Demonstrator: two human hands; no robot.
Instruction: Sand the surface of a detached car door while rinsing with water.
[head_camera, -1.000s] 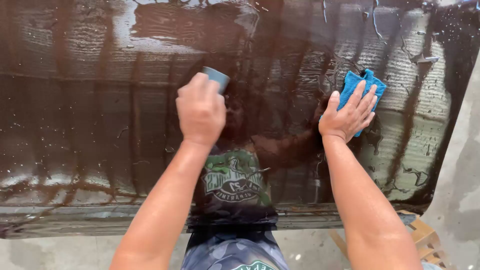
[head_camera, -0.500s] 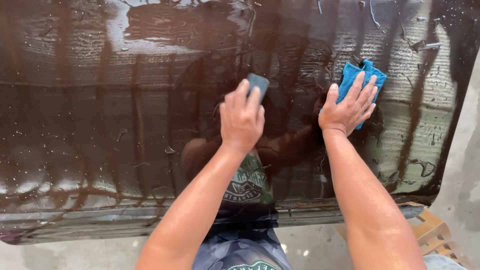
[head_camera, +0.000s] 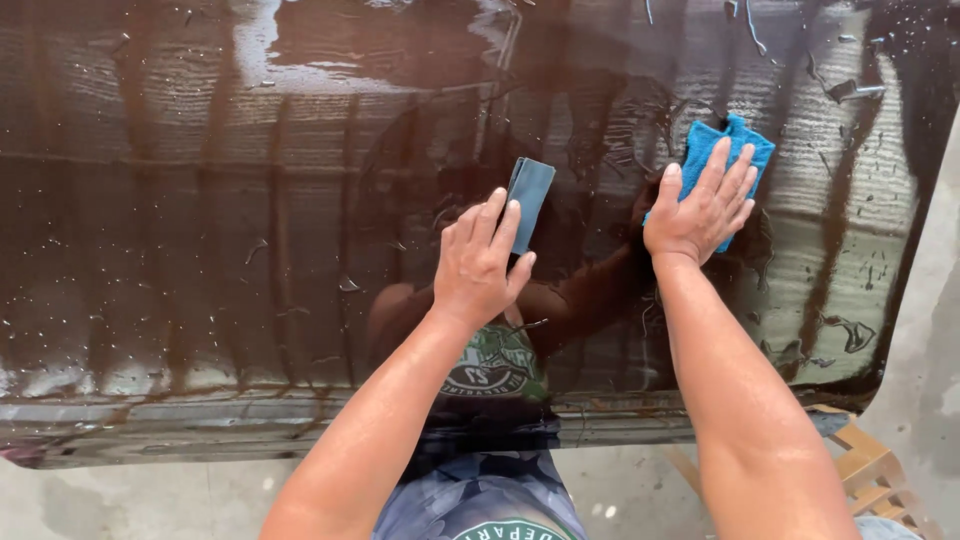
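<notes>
On the wet dark panel (head_camera: 200, 250), both hands at work. Left hand (head_camera: 478, 265) presses a small grey-blue block (head_camera: 529, 195) flat to the surface; fingers lie nearly straight along its lower part, thumb tucked at the side, so it is pinned rather than gripped. Most of the block shows above the fingertips. Right hand (head_camera: 700, 205) lies spread on a blue cloth (head_camera: 722, 150), fingers open and fanned, palm down; the cloth is folded small and sticks out past the fingertips at the top. Block sits near the panel's middle, cloth well to its right, hands apart.

Panel is glossy, streaked with water runs and scattered droplets; the person's reflection shows in it. It rests tilted over a wooden frame (head_camera: 870, 470) at lower right, on a grey floor (head_camera: 120, 500).

Judgement on doing the rubbing well: keep the block flat, pressure even across the fingers, no tipping onto an edge, which would likely score the finish. Keep the surface wet; the patch around the block looks thinner on water than the upper area. Strokes are best straight and overlapping. The cloth hand seems to steady the body; it should press lightly so the panel does not shift on the frame.
</notes>
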